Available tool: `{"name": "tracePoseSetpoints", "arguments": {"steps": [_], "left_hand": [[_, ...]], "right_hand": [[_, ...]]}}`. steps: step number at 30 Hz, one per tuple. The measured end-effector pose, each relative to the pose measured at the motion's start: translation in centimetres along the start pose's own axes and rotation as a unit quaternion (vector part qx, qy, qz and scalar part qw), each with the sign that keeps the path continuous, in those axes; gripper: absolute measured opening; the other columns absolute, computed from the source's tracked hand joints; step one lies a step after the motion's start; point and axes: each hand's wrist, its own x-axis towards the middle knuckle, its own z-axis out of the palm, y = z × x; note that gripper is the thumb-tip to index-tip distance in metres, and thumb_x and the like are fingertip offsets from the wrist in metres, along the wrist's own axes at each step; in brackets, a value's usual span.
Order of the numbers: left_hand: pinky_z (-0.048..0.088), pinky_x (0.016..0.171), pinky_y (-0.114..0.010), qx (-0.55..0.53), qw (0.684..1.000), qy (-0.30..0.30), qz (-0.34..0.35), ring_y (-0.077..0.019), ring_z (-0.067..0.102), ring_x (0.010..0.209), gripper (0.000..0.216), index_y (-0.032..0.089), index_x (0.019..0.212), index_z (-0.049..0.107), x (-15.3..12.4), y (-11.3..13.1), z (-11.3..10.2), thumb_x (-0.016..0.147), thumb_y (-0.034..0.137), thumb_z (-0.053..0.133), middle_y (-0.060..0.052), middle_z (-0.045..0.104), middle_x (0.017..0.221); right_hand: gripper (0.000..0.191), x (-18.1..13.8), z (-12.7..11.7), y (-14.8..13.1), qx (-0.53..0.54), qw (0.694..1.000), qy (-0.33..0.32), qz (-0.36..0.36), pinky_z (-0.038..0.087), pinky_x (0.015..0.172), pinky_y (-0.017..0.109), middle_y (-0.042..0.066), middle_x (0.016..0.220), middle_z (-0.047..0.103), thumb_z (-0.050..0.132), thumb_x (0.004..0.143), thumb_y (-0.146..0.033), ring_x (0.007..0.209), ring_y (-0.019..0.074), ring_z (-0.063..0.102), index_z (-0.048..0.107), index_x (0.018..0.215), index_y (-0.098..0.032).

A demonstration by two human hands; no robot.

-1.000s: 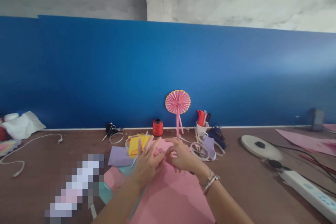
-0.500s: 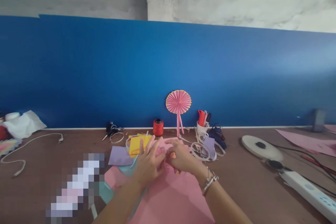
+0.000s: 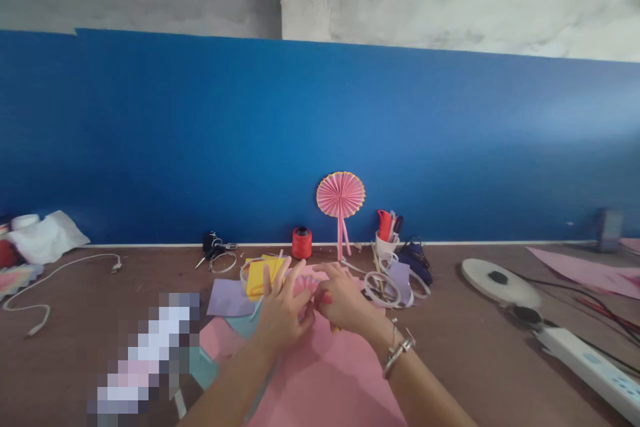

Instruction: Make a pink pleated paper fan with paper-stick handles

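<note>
Between my hands, above a large pink paper sheet [image 3: 335, 373], is a small pleated pink paper fan [image 3: 306, 284], mostly covered by fingers. My left hand [image 3: 283, 312] holds its left side, with thumb and forefinger near the folds and the other fingers stretched forward. Curled against the fan's right side, my right hand [image 3: 345, 297] pinches it; those fingertips are partly hidden. A bit of yellow-orange shows below the right hand. A finished round pink pleated fan [image 3: 341, 195] with a yellow edge and pink handle leans on the blue partition behind.
Yellow paper [image 3: 257, 277] and purple paper [image 3: 230, 297] lie left of my hands. Behind stand a red thread spool [image 3: 302, 243] and a white cup [image 3: 387, 245] of tools. White tape loops [image 3: 383, 289] lie right. Farther right are a round pale disc [image 3: 495, 282] and a power strip [image 3: 590, 363].
My right hand has shifted and turned slightly over the small fan. More of the pink pleats now show between the hands, and less of the yellow-orange edge. The left hand has barely moved.
</note>
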Motion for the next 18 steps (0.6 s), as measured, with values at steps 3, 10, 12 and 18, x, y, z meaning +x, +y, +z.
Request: {"name": "tracePoseSetpoints", "arguments": {"steps": [3,10,12,18], "left_hand": [[0.001,0.107,-0.061,-0.004,1.000,-0.009,-0.012,-0.0352,0.031,0.131,0.017,0.027,0.086,0.068,0.1,0.2,0.0,0.070,0.026,0.063,-0.006,0.045,0.139],[0.004,0.108,-0.059,-0.020,0.997,0.074,-0.026,-0.0333,0.031,0.131,0.036,0.026,0.107,0.060,0.1,0.0,0.0,0.071,0.020,0.061,-0.009,0.048,0.135],[0.012,0.109,-0.056,-0.066,0.979,0.168,-0.098,-0.0323,0.030,0.132,0.049,0.021,0.119,0.051,0.3,-0.3,0.3,0.072,0.023,0.061,-0.014,0.043,0.136],[0.040,0.092,-0.042,-0.435,0.805,0.089,-0.393,-0.0285,0.056,0.103,0.044,0.012,0.104,0.057,1.5,0.2,1.3,0.071,0.041,0.062,-0.015,0.063,0.105]], "right_hand": [[0.015,0.0,0.5,0.0,-0.007,1.000,0.012,-0.018,0.033,0.093,0.040,0.006,0.120,0.058,0.058,0.070,-0.017,0.113,0.0244,0.047,0.071,0.069,-0.022],[0.015,0.1,0.7,-0.4,0.012,0.998,0.066,-0.014,0.036,0.088,0.037,0.005,0.114,0.060,0.057,0.069,-0.011,0.106,0.0238,0.050,0.068,0.065,-0.021],[0.015,0.2,0.6,-0.6,0.026,0.990,0.137,0.009,0.037,0.088,0.037,0.006,0.113,0.060,0.056,0.071,-0.011,0.103,0.0237,0.051,0.066,0.064,-0.020],[0.012,0.4,1.2,-1.4,0.025,0.957,0.288,0.007,0.037,0.089,0.042,0.009,0.119,0.054,0.058,0.074,-0.013,0.107,0.0265,0.048,0.065,0.066,-0.020]]}}
